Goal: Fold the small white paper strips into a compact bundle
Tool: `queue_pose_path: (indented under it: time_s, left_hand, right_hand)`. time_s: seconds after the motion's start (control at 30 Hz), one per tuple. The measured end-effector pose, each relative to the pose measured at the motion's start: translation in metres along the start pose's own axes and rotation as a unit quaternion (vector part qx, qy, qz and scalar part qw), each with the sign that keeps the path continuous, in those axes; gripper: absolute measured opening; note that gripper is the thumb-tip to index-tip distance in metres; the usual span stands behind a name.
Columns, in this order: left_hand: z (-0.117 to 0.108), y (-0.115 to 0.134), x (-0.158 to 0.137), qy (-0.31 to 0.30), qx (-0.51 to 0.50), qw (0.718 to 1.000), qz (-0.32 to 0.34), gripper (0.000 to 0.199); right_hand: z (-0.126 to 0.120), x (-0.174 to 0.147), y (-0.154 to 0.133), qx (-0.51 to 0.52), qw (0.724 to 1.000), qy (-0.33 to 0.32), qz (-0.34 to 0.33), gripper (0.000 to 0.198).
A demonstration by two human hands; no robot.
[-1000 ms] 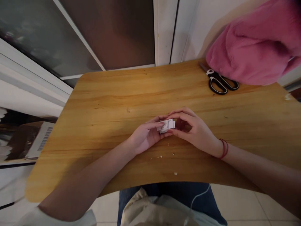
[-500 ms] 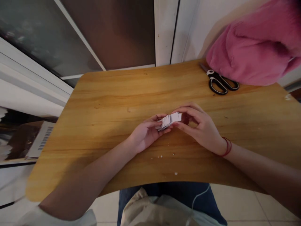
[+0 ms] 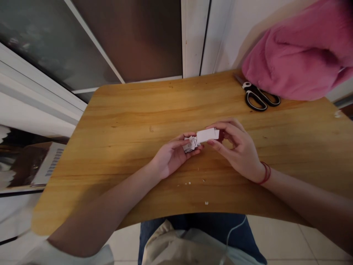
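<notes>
Over the middle of the wooden table (image 3: pixel 132 117), my left hand (image 3: pixel 173 154) holds a small stack of white paper slips (image 3: pixel 190 144), the thumb pressed on top. Dark marks show on the upper slip. My right hand (image 3: pixel 234 145), a red cord around its wrist, pinches other white paper slips (image 3: pixel 206 135) between thumb and fingers. Their visible face is blank, and their left end meets or overlaps the stack in the left hand. How many slips each hand has cannot be made out.
Black-handled scissors (image 3: pixel 257 96) lie at the back right, beside a pink plush cloth (image 3: pixel 298 62). Tiny white scraps (image 3: pixel 206 203) dot the table's near side. A cardboard box (image 3: pixel 41 163) stands left of the table. Behind rises a framed glass panel (image 3: pixel 132 36).
My right hand has moved slightly to the right, drawing its slips partly away from the stack. More of their blank face shows. My left hand has stayed nearly still.
</notes>
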State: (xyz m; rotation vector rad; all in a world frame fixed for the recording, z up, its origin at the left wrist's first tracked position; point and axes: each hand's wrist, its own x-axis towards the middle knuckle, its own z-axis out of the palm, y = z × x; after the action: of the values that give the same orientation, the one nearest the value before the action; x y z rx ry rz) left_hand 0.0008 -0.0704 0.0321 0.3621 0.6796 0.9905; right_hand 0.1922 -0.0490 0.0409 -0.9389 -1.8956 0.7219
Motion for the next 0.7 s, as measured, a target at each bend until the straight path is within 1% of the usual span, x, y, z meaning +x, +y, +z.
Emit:
queue_pose_path:
  time_s: [0.17, 0.23, 0.3, 0.4, 0.6, 0.7]
  left_hand:
    - [0.0056, -0.0045, -0.0015, -0.014, -0.016, 1.0, -0.015, 0.03]
    - [0.0067, -0.0053, -0.0019, -0.025, -0.02, 0.999, -0.021, 0.032]
    - [0.0067, -0.0055, -0.0022, -0.023, -0.022, 0.999, -0.024, 0.031]
    - [0.0063, -0.0046, -0.0027, -0.002, -0.023, 0.999, -0.028, 0.027]
    - [0.0074, -0.0024, -0.0028, 0.042, -0.031, 0.998, -0.024, 0.024]
    - [0.0054, -0.0012, -0.0025, 0.039, -0.031, 0.999, -0.015, 0.022]
  right_hand:
    - [0.0067, -0.0038, 0.0002, -0.038, 0.998, -0.047, -0.035, 0.026]
    - [0.0092, -0.0054, 0.0009, -0.044, 0.996, -0.07, -0.033, 0.026]
    - [0.0105, -0.0063, 0.0018, -0.041, 0.996, -0.082, -0.023, 0.026]
    - [0.0108, -0.0063, 0.0033, -0.033, 0.996, -0.081, -0.009, 0.026]
    - [0.0073, -0.0042, 0.0034, -0.041, 0.997, -0.07, -0.014, 0.024]
    - [0.0033, -0.0019, 0.0015, -0.049, 0.997, -0.052, -0.014, 0.024]
